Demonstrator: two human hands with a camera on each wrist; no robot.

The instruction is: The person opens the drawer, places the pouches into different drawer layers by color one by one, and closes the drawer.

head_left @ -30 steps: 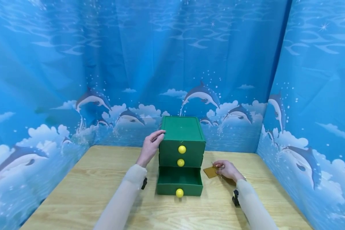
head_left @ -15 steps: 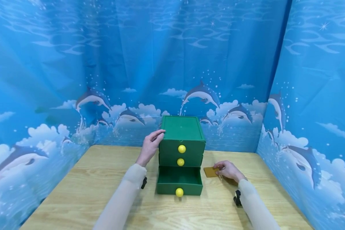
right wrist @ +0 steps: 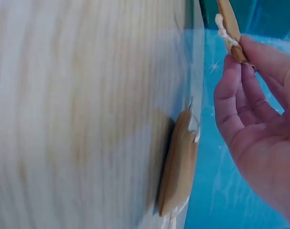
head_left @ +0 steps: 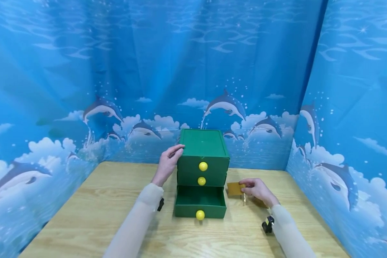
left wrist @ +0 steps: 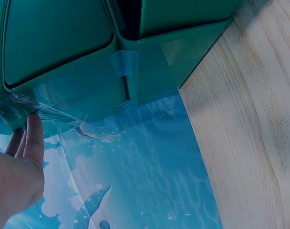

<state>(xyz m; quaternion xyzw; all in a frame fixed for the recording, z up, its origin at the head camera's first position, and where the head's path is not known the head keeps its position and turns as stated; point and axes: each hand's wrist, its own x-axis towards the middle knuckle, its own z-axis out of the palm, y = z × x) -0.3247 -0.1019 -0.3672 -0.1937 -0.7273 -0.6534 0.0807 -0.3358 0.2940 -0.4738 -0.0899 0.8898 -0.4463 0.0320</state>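
Note:
A small green drawer cabinet (head_left: 204,143) with yellow knobs stands mid-table. Its bottom drawer (head_left: 200,211) is pulled out and looks bare inside. My left hand (head_left: 168,163) touches the cabinet's upper left edge with its fingertips; in the left wrist view the fingers (left wrist: 35,138) lie against taped plastic film on the side wall. At the cabinet's right, my right hand (head_left: 258,190) pinches a flat mustard-brown drawstring pouch (head_left: 234,189) by its corded end, between thumb and fingertips. The white cord (right wrist: 222,29) dangles from it. The pouch hangs over the table beside the drawer.
A second tan drawstring pouch (right wrist: 178,167) lies on the wooden table (head_left: 109,208) below my right hand, hidden behind that hand in the head view. Blue dolphin-print curtains (head_left: 167,89) enclose the back and sides. A black wrist device (head_left: 267,224) sits at my right cuff.
The right hand has raised the pouch slightly and turned it, so its face is more upright and the cord hangs down. The left hand keeps its place on the cabinet.

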